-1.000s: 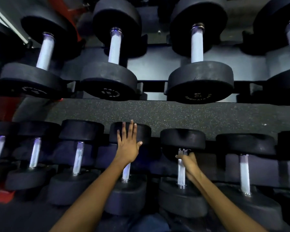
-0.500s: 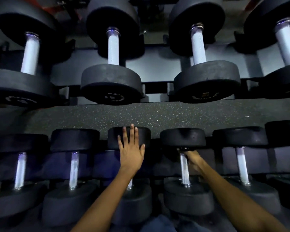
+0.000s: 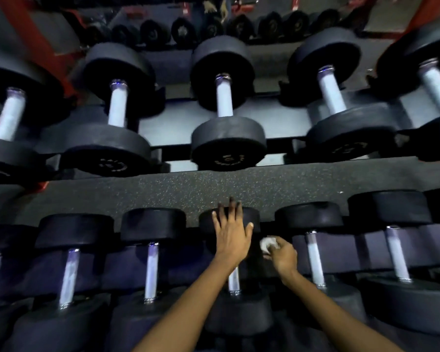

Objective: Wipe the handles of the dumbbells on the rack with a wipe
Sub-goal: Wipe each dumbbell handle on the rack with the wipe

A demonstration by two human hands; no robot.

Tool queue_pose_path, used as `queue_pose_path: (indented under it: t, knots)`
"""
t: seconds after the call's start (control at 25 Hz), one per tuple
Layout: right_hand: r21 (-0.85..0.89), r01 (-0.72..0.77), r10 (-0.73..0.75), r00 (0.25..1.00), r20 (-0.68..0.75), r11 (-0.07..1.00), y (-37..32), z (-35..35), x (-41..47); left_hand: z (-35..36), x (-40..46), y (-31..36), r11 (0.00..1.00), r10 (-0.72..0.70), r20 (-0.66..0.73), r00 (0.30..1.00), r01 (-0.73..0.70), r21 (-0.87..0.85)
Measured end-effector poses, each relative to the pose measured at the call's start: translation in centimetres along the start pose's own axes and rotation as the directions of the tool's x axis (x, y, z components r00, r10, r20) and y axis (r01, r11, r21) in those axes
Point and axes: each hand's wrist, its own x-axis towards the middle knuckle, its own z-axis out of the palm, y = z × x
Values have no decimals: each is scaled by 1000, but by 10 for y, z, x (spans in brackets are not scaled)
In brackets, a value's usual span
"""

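Note:
Black dumbbells with silver handles lie in two rows on the rack. My left hand lies flat with straight fingers on the far head of a lower-row dumbbell, covering the upper part of its handle. My right hand holds a crumpled white wipe in the gap between that dumbbell and the one to its right, whose handle is bare. The wipe touches neither handle.
A speckled black rubber floor strip shows between the rows. The upper row holds larger dumbbells. Further small dumbbells and red frame parts sit at the back. Lower-row neighbours stand close on both sides.
My right hand has left the handle of the dumbbell to the right and moved left into the gap with the wipe now showing. The view has tilted up. My left hand stays put.

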Motion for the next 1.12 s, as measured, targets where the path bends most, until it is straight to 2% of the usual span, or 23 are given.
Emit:
queue_pose_path:
  t: [0.08,0.16,0.28,0.36,0.44,0.56,0.64,0.72,0.8,0.92,1.0,1.12]
  knots:
    - [-13,61,-62,996,-60,998,-4,-37,1,11,15,17,996,-94,43,995,94,14]
    - [-141,57,-85,977,-198,988,1,-76,7,20,24,23,983,-177,105,979,169,78]
    - [-335,-130,13,943,-332,933,20,-130,15,26,28,22,974,-203,136,970,186,131]
    - [-465,-196,85,965,-249,863,32,-151,24,28,27,23,975,-201,141,969,185,124]
    - [-569,-105,110,994,-24,816,39,-156,38,30,26,24,975,-189,123,974,172,139]
    - [-713,-1,203,959,198,701,41,-156,45,33,26,20,977,-172,97,980,157,147]
    - [-826,38,232,952,201,563,46,-152,39,36,23,19,978,-154,72,985,141,156]
    - [-865,-30,263,957,119,501,49,-144,29,40,23,18,978,-132,46,990,123,169]
    - [-860,-53,288,951,111,507,47,-138,32,40,26,17,976,-120,42,992,110,187]
    - [-828,-10,349,910,225,560,43,-144,46,38,18,11,981,-66,31,997,59,183]
    - [-838,20,338,910,241,545,42,-149,43,42,7,4,982,-31,8,999,29,184]
    - [-850,24,352,904,243,526,46,-149,41,45,0,4,986,-64,28,998,59,159]
